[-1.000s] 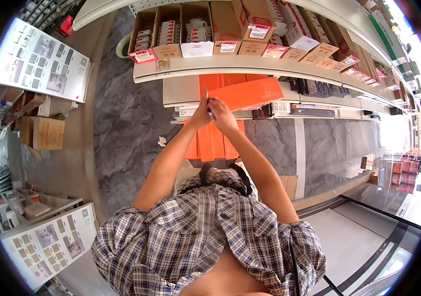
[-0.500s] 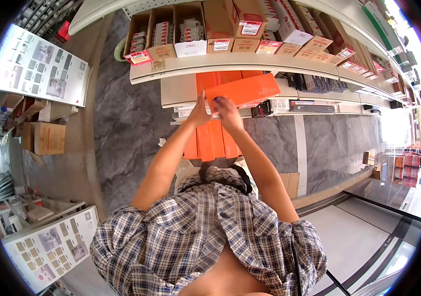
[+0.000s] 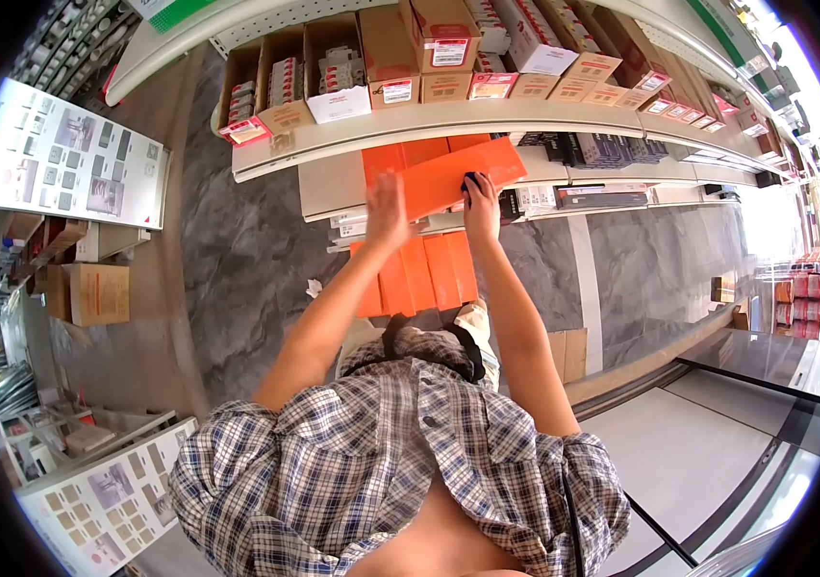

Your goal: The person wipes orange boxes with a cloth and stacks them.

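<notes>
OK, right hand [image 3: 482, 206] has fingers clamped on a small dark object [image 3: 469, 180] at the orange box [image 3: 450, 179]; left hand [image 3: 388, 213], blurred, at box's left end, finger spacing unclear.

Only illegible print on cartons [image 3: 391, 62] and display boards [image 3: 73, 154].

- A smooth orange box [image 3: 448, 183] carries a soft sheen at upper centre.
- Matt brown cardboard cartons [image 3: 389, 48] line the top of the frame.
- Smooth grey flooring [image 3: 660, 269] gleams right of centre.
- A woven cloth shirt [image 3: 352, 452] fills lower centre.
- A glossy dark panel [image 3: 756, 358], possibly glass, reflects at right.
</notes>
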The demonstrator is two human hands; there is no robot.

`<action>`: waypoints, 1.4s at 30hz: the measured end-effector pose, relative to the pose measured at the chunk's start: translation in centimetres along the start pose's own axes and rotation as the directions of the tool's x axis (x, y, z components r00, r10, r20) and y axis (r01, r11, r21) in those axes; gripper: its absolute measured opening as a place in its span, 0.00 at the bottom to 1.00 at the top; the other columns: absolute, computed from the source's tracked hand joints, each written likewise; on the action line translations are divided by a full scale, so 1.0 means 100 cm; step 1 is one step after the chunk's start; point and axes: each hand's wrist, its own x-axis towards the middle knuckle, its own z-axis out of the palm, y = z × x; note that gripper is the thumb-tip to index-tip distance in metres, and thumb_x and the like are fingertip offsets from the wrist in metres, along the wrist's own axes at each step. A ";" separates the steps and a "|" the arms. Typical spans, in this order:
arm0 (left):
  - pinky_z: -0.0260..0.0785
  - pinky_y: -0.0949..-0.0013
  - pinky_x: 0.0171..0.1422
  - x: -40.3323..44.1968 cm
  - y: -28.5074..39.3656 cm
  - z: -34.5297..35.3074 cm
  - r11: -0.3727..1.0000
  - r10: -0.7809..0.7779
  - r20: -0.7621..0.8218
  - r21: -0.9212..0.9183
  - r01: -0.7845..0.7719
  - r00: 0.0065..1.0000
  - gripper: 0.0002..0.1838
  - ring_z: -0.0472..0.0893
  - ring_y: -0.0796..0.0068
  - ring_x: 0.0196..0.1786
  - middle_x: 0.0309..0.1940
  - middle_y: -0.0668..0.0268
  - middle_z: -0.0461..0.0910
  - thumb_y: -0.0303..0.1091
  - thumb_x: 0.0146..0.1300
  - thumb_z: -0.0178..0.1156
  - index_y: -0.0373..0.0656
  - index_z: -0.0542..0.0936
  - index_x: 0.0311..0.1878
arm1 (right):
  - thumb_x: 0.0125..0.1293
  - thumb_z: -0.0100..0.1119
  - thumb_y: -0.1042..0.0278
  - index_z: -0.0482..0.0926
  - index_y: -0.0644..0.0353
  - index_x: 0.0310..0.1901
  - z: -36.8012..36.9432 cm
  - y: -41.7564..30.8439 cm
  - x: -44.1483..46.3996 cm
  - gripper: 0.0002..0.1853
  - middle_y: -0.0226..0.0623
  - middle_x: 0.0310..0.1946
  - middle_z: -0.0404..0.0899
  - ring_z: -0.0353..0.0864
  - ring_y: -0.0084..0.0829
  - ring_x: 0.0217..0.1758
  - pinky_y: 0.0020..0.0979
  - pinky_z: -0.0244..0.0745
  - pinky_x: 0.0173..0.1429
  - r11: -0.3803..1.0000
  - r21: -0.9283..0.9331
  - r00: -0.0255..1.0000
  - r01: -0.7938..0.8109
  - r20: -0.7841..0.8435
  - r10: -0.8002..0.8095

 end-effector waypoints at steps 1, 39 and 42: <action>0.40 0.37 0.68 0.013 0.016 -0.009 0.998 0.041 0.133 0.037 -0.046 0.990 0.59 0.45 0.47 0.71 0.69 0.48 0.43 0.48 0.40 0.72 0.35 0.45 0.68 | 0.58 0.54 0.72 0.76 0.61 0.47 0.004 -0.001 -0.002 0.14 0.44 0.54 0.70 0.64 0.46 0.62 0.40 0.62 0.64 1.000 0.006 1.000 -0.001 -0.005 0.001; 0.52 0.48 0.64 0.048 -0.013 0.020 0.938 -0.058 0.432 0.333 -0.099 0.900 0.57 0.61 0.51 0.63 0.64 0.50 0.56 0.55 0.33 0.70 0.60 0.52 0.69 | 0.56 0.49 0.75 0.77 0.62 0.45 0.017 0.010 0.007 0.14 0.39 0.53 0.73 0.66 0.41 0.61 0.38 0.64 0.63 0.986 0.065 0.975 0.151 0.156 -0.160; 0.53 0.49 0.64 0.051 -0.001 0.001 0.936 -0.064 0.455 0.336 -0.105 0.888 0.56 0.61 0.52 0.63 0.65 0.50 0.55 0.54 0.34 0.71 0.58 0.52 0.69 | 0.59 0.48 0.74 0.76 0.62 0.47 0.008 0.040 0.024 0.14 0.40 0.54 0.72 0.66 0.41 0.61 0.37 0.63 0.63 0.995 -0.094 0.997 -0.043 0.054 0.048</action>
